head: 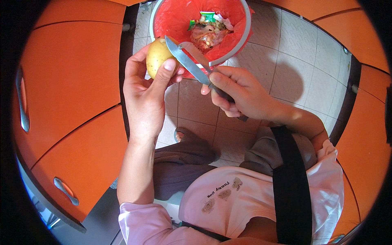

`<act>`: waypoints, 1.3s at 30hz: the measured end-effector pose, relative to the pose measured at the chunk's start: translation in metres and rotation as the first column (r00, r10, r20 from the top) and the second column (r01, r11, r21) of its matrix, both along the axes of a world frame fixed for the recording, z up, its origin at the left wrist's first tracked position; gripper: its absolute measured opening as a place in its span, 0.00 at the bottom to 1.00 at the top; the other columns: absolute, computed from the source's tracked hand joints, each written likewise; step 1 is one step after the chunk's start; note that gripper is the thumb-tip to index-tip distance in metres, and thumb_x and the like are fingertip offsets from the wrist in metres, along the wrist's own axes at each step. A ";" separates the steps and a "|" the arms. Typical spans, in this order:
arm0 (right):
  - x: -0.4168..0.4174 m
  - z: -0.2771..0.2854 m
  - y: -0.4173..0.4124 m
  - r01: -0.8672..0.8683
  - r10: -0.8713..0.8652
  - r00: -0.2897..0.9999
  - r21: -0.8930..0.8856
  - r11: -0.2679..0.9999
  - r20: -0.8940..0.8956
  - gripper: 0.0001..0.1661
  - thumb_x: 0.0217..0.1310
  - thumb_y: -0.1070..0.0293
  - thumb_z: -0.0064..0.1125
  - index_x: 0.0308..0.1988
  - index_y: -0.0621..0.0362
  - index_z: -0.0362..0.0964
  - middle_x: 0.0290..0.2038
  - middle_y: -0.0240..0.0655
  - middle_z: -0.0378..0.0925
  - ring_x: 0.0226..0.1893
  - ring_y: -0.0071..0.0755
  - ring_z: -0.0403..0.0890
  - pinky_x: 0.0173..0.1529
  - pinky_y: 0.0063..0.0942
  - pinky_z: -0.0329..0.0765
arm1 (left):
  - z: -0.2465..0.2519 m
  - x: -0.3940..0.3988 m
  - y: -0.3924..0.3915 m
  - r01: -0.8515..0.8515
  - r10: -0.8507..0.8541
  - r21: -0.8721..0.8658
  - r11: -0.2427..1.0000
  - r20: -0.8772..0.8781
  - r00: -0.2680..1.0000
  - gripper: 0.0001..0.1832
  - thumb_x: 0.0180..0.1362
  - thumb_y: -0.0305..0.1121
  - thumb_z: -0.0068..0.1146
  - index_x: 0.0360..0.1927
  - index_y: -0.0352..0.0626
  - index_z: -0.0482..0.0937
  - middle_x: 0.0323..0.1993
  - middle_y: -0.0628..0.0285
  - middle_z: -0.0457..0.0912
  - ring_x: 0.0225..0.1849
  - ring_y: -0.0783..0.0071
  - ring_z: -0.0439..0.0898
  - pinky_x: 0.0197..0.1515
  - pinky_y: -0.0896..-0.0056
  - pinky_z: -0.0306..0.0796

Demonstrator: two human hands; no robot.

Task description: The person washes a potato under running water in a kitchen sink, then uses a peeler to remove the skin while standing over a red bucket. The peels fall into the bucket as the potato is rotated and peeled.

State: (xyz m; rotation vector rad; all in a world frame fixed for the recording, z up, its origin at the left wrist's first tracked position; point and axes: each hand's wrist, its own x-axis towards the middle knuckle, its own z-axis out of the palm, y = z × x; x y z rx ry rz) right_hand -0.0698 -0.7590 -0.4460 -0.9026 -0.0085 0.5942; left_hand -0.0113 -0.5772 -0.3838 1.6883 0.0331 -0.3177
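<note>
My left hand (pixel 150 82) holds a yellow potato (pixel 156 59), its thumb lying across the front. A paler patch shows near the potato's top, beside the blade. In my right hand (pixel 235 92) is the dark handle of a kitchen knife (pixel 191 66) whose tip lies over the potato's upper right side; whether it touches the skin I cannot tell. Alongside the knife's blade runs a second, serrated-edged strip (pixel 196 53), paler and seemingly translucent. Beyond both hands stands a round bin (pixel 246 33) lined with a red plastic bag, with food scraps and wrappers (pixel 211 33) inside.
Orange cabinet doors (pixel 76 67) with metal handles line the left side, and more orange cabinets (pixel 364 131) stand at the right. Tiled floor (pixel 294 58) lies between them. My knees and a sandalled foot (pixel 180 135) are below my hands. A grey counter edge (pixel 52 199) curves at lower left.
</note>
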 end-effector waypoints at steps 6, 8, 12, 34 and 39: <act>0.013 0.005 -0.009 0.160 -0.159 0.987 -0.045 0.986 0.040 0.20 0.74 0.55 0.41 0.40 0.61 0.70 0.17 0.27 0.67 0.11 0.15 0.63 0.16 0.15 0.61 | -0.002 0.004 0.003 -0.034 0.022 -0.097 0.995 -0.123 0.992 0.25 0.61 0.30 0.59 0.59 0.35 0.65 0.48 0.53 0.77 0.43 0.71 0.82 0.44 0.73 0.78; 0.026 0.011 -0.014 0.238 -0.203 0.960 -0.183 0.954 0.191 0.19 0.71 0.56 0.47 0.38 0.62 0.71 0.17 0.28 0.69 0.13 0.16 0.65 0.17 0.17 0.62 | -0.001 0.004 0.003 -0.014 -0.006 -0.125 0.992 -0.155 0.988 0.25 0.61 0.30 0.60 0.59 0.36 0.65 0.49 0.54 0.77 0.44 0.71 0.81 0.45 0.73 0.77; 0.051 -0.001 -0.003 0.547 -0.148 0.705 -0.399 0.736 0.693 0.17 0.62 0.59 0.59 0.33 0.65 0.71 0.16 0.32 0.71 0.16 0.20 0.67 0.21 0.24 0.63 | -0.003 0.001 0.005 0.069 -0.072 -0.035 0.997 -0.091 0.993 0.26 0.60 0.29 0.60 0.60 0.39 0.66 0.50 0.55 0.77 0.48 0.73 0.79 0.46 0.74 0.75; 0.090 -0.004 -0.028 0.633 0.064 0.713 -0.681 0.369 0.698 0.11 0.57 0.68 0.61 0.34 0.63 0.71 0.24 0.46 0.78 0.26 0.43 0.81 0.31 0.38 0.74 | -0.008 -0.002 0.009 0.165 -0.188 0.149 0.975 0.156 0.970 0.26 0.55 0.19 0.62 0.58 0.44 0.71 0.52 0.63 0.75 0.52 0.78 0.76 0.53 0.77 0.72; 0.071 -0.012 -0.032 0.736 0.151 0.543 -0.555 0.388 0.826 0.11 0.65 0.63 0.54 0.39 0.60 0.71 0.23 0.45 0.76 0.23 0.48 0.80 0.28 0.39 0.73 | -0.013 0.000 0.014 0.118 -0.209 0.323 0.939 0.263 0.942 0.28 0.53 0.21 0.64 0.58 0.47 0.72 0.51 0.62 0.72 0.49 0.75 0.75 0.47 0.77 0.72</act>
